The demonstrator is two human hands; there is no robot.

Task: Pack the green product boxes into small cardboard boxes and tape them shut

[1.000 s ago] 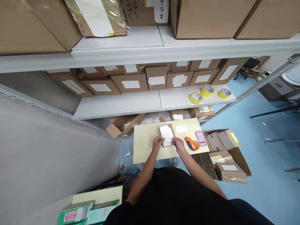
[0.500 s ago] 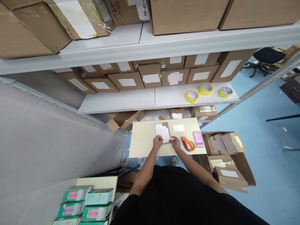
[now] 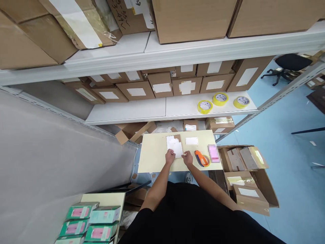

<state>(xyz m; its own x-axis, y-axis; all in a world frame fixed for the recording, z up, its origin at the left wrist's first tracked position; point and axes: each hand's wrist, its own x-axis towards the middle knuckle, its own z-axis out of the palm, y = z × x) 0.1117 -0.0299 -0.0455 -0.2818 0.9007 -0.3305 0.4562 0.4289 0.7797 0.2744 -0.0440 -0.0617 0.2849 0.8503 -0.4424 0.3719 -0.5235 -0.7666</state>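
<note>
A small flat cardboard box (image 3: pixel 177 137) lies on the cream table, with white paper labels (image 3: pixel 175 146) covering most of its top. My left hand (image 3: pixel 170 157) is closed in a pinch at the lower left edge of the lowest label. At that label's lower right corner, my right hand (image 3: pixel 187 158) has its fingers curled in and pressed together. Both fingertips are small in view, so the exact grip is hard to see. Right of my right hand lies an orange tape dispenser (image 3: pixel 200 158) with a yellow tape roll.
On the cream table (image 3: pixel 152 152) are a white label (image 3: pixel 191 140) and a blurred pink item (image 3: pixel 213 153). Tape rolls (image 3: pixel 204 106) and cartons (image 3: pixel 137 90) occupy the shelf ahead. An open carton of boxes (image 3: pixel 254 176) stands right; green boxes (image 3: pixel 101 232) sit lower left.
My right hand's outstretched finger has curled in at the label's corner. My left hand stays at the lower edge, and the lowest label lies further down the box. The view has shifted slightly.
</note>
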